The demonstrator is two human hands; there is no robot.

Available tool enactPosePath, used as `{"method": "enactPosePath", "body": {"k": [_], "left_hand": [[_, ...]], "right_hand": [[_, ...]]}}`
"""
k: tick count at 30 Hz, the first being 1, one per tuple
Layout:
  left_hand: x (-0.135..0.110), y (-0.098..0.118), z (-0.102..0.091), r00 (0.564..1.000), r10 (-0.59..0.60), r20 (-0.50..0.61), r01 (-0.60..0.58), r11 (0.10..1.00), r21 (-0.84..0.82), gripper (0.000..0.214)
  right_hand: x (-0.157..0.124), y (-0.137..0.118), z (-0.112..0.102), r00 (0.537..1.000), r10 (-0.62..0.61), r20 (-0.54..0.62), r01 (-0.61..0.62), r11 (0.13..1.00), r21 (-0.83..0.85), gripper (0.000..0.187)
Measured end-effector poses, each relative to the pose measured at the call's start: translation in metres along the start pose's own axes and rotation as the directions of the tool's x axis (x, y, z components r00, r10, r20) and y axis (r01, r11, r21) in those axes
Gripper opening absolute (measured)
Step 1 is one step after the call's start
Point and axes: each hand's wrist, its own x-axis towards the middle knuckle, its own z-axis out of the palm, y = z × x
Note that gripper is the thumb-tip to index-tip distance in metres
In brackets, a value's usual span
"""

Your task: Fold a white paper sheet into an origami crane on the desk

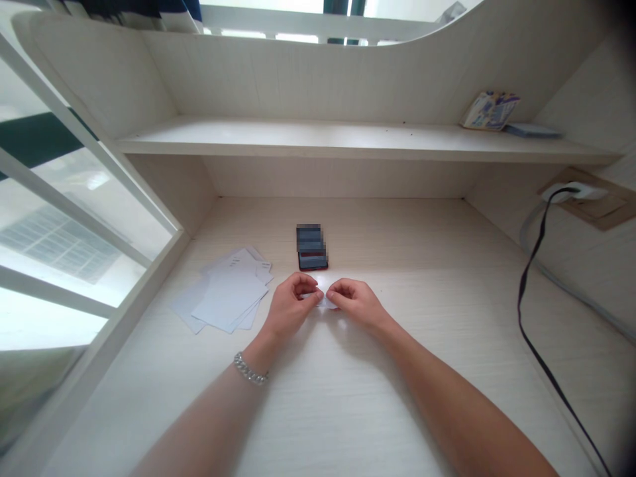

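Note:
Between my two hands is a small piece of white paper (325, 302), mostly covered by the fingers. My left hand (297, 298), with a silver chain bracelet (250, 370) at its wrist, pinches the paper's left side between thumb and fingers. From the right, my right hand (358, 303) pinches the other side in the same way. Whether the paper is folded I cannot tell. Just beyond the fingertips a phone (312, 247) lies on the desk, its screen blurred out. Left of my left hand, several white paper sheets (231, 291) lie in a loose, fanned pile.
A shelf (298, 138) runs across the back above the desk (422, 265). On its right end are a colourful small box (491, 110) and a flat bluish item (532, 130). A black cable (521, 291) hangs from the wall socket (616, 202) at right. Railings (74, 205) border the left side.

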Motion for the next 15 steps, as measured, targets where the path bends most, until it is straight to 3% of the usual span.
{"method": "enactPosePath", "body": {"k": [6, 15], "left_hand": [[0.0, 0.0, -0.003, 0.995, -0.033, 0.096, 0.03, 0.999, 0.031, 0.018], [0.005, 0.005, -0.011, 0.972, -0.135, 0.191, 0.142, 0.99, -0.025, 0.023]], "right_hand": [[-0.002, 0.005, 0.0, 0.998, -0.046, 0.051, 0.051, 0.993, -0.11, 0.017], [0.0, 0.006, -0.003, 0.996, 0.009, 0.091, -0.007, 1.0, -0.024, 0.017]]}}
